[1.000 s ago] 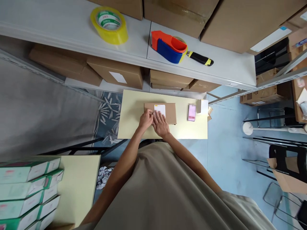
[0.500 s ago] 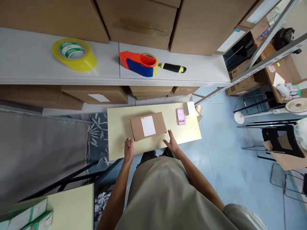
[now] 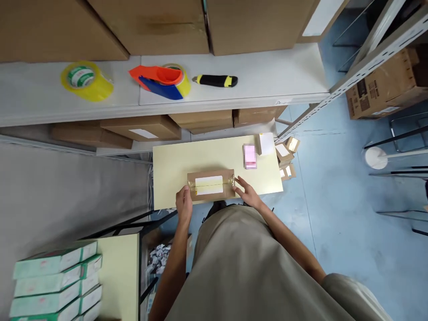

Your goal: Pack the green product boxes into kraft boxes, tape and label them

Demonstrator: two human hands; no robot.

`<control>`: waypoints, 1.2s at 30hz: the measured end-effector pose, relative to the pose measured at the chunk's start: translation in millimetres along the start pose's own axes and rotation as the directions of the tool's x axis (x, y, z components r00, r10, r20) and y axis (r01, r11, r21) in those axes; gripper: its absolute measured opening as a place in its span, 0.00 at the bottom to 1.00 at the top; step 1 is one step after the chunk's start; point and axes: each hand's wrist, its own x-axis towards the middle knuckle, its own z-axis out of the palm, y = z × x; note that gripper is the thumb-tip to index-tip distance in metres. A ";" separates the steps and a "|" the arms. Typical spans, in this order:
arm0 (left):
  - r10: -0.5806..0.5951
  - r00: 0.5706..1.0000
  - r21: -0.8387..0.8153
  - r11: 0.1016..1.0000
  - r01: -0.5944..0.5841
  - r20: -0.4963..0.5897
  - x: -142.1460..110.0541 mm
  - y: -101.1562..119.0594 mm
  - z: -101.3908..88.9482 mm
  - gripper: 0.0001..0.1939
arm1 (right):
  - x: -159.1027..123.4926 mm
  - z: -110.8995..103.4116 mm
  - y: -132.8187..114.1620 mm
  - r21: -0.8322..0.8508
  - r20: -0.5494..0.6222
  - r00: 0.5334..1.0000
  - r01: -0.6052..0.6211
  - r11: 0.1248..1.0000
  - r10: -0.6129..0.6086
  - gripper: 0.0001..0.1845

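A small brown cardboard box (image 3: 228, 191) is at the front edge of the cream table (image 3: 170, 160). Clear tape runs along its upturned face, over a white label (image 3: 209, 185), and wraps down at both ends. At the box's left end, my left hand (image 3: 184, 204) grips the lower corner with curled fingers. My right hand (image 3: 248, 192) holds the opposite end, thumb and fingertips against the cardboard. Beyond it on the table lie a pink pad-like item (image 3: 250, 156), its surface blurred, and a white box-shaped item (image 3: 266, 143).
Above the table, a grey shelf (image 3: 261, 84) holds a yellow tape roll (image 3: 96, 87), an orange-and-blue tape dispenser (image 3: 157, 80), a utility knife (image 3: 216, 80) and large cartons (image 3: 167, 31). Small boxes (image 3: 284, 154) lie beyond the table's right end. Green-white boxes (image 3: 50, 285) are stacked lower left.
Both hands have come onto the box's ends. The box has been turned, so a taped face with a lengthwise label now points up, nearer the table's front edge. The view has shifted.
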 end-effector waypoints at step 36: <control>0.292 0.413 0.136 0.652 -0.746 0.863 -220.9 262.8 414.5 0.22 | -174.4 -315.5 210.5 0.569 -0.661 0.438 -0.237 0.787 0.609 0.36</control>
